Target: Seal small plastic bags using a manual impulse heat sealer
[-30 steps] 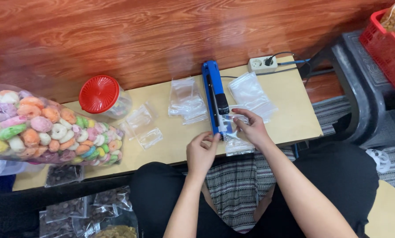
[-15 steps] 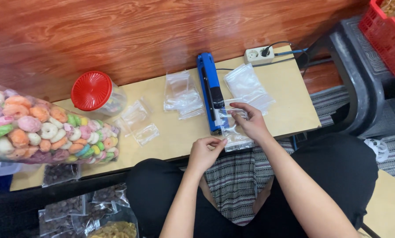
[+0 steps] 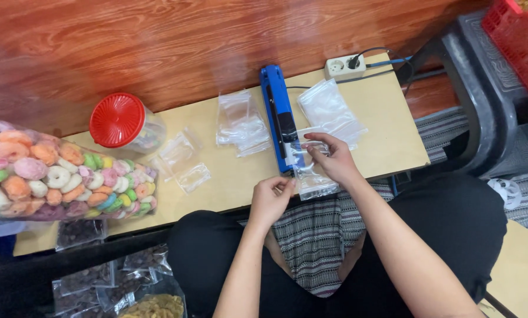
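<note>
The person sits at a low pale-yellow wooden bench (image 3: pixel 228 182) and works a small clear plastic bag (image 3: pixel 312 176) at the near end of a long blue heat sealer (image 3: pixel 277 115). The bag lies across the sealer's lower end and hangs over the bench's front edge toward the person's lap. The right hand (image 3: pixel 333 160) rests on top of the bag, its fingers (image 3: pixel 314 140) curled and pinching the upper part of the plastic just beside the sealer's black handle. The left hand (image 3: pixel 271 199) sits at the bench edge to the left of the bag, thumb and forefinger closed together on the bag's lower left corner.

Left of the sealer lies a loose stack of empty clear bags (image 3: pixel 240 123), and a second stack of clear bags (image 3: pixel 330 112) lies right of it, partly under the right hand's reach. Two more small clear bags (image 3: pixel 184 162) lie further left on the bench. A clear round jar with a red ribbed lid (image 3: pixel 118 119) stands near the back edge, and a large clear sack of pastel ring-shaped snacks (image 3: pixel 58 174) lies on the bench's left end. A white power strip (image 3: pixel 345 66) with a black plug sits at the back right corner. Sealed packets of dark brown pieces (image 3: pixel 111 277) lie on the floor below the bench at the lower left.
</note>
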